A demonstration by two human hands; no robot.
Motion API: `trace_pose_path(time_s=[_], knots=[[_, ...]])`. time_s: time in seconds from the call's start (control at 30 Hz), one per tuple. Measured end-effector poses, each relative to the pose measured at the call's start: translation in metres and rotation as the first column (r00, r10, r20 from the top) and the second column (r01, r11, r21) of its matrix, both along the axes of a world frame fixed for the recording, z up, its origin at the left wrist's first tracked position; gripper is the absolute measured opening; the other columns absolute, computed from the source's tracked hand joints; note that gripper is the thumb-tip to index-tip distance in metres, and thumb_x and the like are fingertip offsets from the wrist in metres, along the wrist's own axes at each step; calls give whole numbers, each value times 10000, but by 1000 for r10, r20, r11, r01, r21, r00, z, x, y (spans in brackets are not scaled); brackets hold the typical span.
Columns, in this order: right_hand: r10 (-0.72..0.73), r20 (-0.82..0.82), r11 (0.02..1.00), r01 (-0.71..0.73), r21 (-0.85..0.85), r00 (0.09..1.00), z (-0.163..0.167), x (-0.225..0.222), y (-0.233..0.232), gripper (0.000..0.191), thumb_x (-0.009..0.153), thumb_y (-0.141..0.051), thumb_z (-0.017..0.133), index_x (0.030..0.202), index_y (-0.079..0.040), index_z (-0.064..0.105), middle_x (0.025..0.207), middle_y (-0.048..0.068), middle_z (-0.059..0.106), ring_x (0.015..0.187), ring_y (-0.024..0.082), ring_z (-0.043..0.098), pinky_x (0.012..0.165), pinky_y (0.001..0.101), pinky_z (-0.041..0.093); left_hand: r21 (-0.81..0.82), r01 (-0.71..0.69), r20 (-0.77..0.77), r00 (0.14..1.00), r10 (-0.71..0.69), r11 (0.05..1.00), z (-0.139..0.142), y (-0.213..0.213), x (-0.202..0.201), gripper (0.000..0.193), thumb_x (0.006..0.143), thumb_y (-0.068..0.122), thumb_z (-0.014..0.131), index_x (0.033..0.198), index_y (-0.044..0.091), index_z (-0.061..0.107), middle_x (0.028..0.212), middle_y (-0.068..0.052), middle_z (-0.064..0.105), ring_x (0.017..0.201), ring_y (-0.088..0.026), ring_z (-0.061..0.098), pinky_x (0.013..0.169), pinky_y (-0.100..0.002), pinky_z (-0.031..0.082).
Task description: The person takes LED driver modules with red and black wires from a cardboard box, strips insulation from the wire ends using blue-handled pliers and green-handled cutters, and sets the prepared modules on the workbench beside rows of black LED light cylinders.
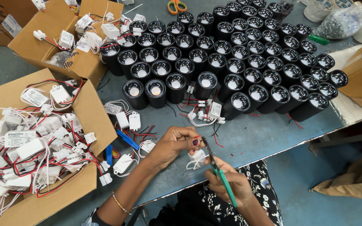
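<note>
1. The left hand pinches a red wire end at its fingertips; hold it taut
2. The right hand, just beside, grips green-handled pliers; bite only the insulation (white driver lies under both hands)

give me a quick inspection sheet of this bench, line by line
surface: grey-blue table, crowded at the back.
job's things: green-handled cutter in right hand; thin red wire pinched by left hand.
clutter: rows of black lamp cans; orange scissors; tape rolls; bag of small parts.
grippers: both hands closed on their items.
cables: red and white leads in a cardboard box of white drivers.
surroundings: brown sack on the floor.
</note>
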State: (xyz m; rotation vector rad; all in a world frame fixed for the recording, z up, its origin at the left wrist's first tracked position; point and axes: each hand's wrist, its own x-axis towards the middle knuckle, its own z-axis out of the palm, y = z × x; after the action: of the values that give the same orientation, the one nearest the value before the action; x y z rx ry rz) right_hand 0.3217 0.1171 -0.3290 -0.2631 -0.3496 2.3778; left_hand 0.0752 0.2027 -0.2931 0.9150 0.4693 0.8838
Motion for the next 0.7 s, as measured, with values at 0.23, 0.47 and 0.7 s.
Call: trace_pose_path(time_s=[0.23,0.47,0.7], knots=[[-263,-238,958,224,-178,935,-22,8,8,457,1009,-134,641,1420,-125,442,776,-42,385,487,22,321,350,184,252,53,-36,73,997,32,998,0,-2,-3,210,952,102,754,1058,-78,754,937,-61,673,797,-121,630,739,-263,521],[-467,694,857,88,507,548,42,19,12,767,786,-100,807,1464,-95,449,803,-35,367,654,59,397,543,195,328,72,-51,-165,984,62,996,6,5,-1,254,906,113,745,1092,-60,746,925,-77,764,749,-106,674,736,-257,564],[-305,856,899,-171,403,417,85,5,0,1211,591,-11,918,1597,-223,277,1467,57,458,1305,136,479,996,306,466,72,-198,-205,956,209,978,-1,8,8,161,899,23,747,1023,-48,675,873,-118,743,782,-147,746,737,-260,577]])
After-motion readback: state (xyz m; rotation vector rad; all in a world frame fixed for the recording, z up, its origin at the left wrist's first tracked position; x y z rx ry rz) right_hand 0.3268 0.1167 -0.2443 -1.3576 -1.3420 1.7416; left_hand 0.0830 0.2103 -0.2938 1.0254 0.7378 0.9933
